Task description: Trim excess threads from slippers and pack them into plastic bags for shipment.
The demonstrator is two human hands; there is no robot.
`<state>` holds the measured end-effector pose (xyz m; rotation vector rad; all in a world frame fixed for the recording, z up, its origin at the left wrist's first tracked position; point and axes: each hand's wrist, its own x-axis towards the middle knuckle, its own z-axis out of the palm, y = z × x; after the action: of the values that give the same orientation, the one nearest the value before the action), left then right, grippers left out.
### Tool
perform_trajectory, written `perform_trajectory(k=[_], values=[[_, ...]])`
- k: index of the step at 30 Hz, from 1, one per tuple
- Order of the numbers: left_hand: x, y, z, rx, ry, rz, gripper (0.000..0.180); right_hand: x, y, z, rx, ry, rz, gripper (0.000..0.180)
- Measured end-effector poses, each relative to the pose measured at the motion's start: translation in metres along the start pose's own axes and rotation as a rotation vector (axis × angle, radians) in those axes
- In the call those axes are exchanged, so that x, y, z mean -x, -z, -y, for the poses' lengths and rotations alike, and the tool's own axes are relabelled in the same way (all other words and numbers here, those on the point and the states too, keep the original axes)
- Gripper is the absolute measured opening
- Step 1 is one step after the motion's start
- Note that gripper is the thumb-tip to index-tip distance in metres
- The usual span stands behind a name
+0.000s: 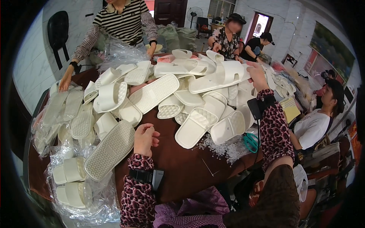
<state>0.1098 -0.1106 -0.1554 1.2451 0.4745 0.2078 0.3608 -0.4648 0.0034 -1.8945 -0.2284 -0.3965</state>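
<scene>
A heap of white slippers covers the brown table [167, 159]. At its right side my right hand [258, 78] is closed on the strap end of a white slipper [207, 84], raised over the others with its toe pointing left. My left hand [144, 140] is low over the table, fingers loosely curled and apart, with nothing visible in them. Just left of it lies a slipper with its ridged grey sole up [110, 150]; I cannot tell whether the hand touches it. Nearest in front are two white slippers [199, 123] with bumpy footbeds.
Clear plastic bags [102, 205] with slippers lie at the left edge. A bundle of thin white plastic fasteners [224, 148] and teal-handled scissors [251, 142] sit at the right front. Across the table a person in stripes [121, 19] handles bagged slippers; other people work farther right.
</scene>
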Motion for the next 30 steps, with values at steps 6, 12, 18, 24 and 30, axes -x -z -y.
perform_trajectory(k=[6,12,18,24,30], values=[[0.003,0.0,-0.002,0.022,-0.021,-0.015,0.021,-0.016,0.013,-0.027,0.339,0.0,-0.186,0.03],[0.01,-0.009,-0.01,0.058,-0.015,-0.013,0.021,-0.06,-0.031,-0.004,0.599,0.622,-0.143,0.026],[0.011,0.001,-0.01,0.083,-0.027,-0.079,0.022,0.032,-0.217,0.098,0.047,0.439,0.401,0.03],[0.006,0.0,-0.005,0.158,-0.037,-0.105,0.02,0.102,-0.346,0.102,-0.216,-0.033,0.84,0.044],[0.005,-0.012,-0.003,0.195,-0.04,-0.12,0.018,0.121,-0.398,0.098,-0.851,-0.311,0.825,0.044]])
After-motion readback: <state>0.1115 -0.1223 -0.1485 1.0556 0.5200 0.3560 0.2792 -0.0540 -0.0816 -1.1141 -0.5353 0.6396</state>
